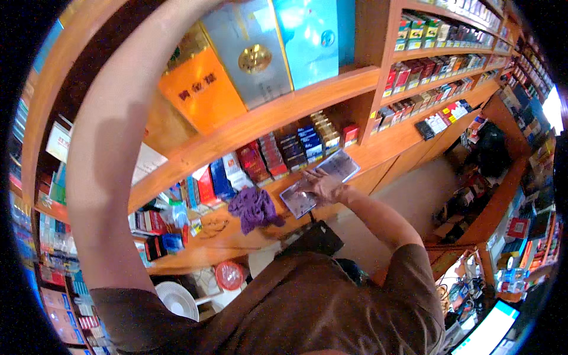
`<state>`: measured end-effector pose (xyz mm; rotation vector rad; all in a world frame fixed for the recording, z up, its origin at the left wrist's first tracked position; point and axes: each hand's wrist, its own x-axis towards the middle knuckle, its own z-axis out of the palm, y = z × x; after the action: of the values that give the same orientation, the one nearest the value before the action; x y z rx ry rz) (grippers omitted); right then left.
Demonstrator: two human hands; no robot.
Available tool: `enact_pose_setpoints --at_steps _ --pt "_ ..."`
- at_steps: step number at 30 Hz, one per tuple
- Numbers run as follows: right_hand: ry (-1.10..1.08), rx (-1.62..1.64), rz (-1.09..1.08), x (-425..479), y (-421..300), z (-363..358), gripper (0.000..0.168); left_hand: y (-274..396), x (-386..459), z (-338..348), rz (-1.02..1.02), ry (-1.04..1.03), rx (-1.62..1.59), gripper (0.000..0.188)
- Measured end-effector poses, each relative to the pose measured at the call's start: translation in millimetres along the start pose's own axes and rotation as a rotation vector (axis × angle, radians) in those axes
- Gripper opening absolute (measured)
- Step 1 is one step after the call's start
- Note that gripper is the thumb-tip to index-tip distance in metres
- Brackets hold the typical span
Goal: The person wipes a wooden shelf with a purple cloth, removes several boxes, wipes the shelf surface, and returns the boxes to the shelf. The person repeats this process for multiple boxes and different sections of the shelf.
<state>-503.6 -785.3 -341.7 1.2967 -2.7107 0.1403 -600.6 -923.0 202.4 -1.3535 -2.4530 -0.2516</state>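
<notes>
My left arm reaches up past the top edge of the view, and its hand is out of view. My right hand (pixel 326 188) lies across the middle of a flat, clear-topped case (pixel 339 165) at the counter's front edge. Its fingers are blurred, so whether they grip the case or only rest on it is unclear. Part of the case shows on either side of the hand; whether it is one piece or two cannot be told. A crumpled purple cloth (pixel 253 209) lies on the wooden counter (pixel 213 239) to the left of it.
Rows of small packs (pixel 288 146) stand under the wooden shelf (pixel 266 108). Large orange (pixel 204 84), grey (pixel 248 49) and blue boxes (pixel 308 40) stand above. A white fan (pixel 176 299) and a red basin (pixel 229 275) sit low at left. A lit screen (pixel 488 330) is at lower right.
</notes>
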Motion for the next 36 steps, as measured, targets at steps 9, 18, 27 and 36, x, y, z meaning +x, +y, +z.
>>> enact_pose_setpoints --at_steps 9,18,27,36 --pt "-0.007 0.812 0.357 -25 -19 -155 0.098 -1 -11 16 0.259 0.323 0.429 0.043" --pt "0.838 2.144 -0.109 -67 -12 -298 0.133 119 -3 46 0.286 -0.281 -0.248 0.052" --pt "0.917 2.13 -0.195 -70 -8 -309 0.111 123 20 55 0.281 -0.203 -0.357 0.03" --pt "1.182 0.468 0.517 -63 -6 -334 0.116 140 29 13 0.155 0.412 -0.002 0.028"
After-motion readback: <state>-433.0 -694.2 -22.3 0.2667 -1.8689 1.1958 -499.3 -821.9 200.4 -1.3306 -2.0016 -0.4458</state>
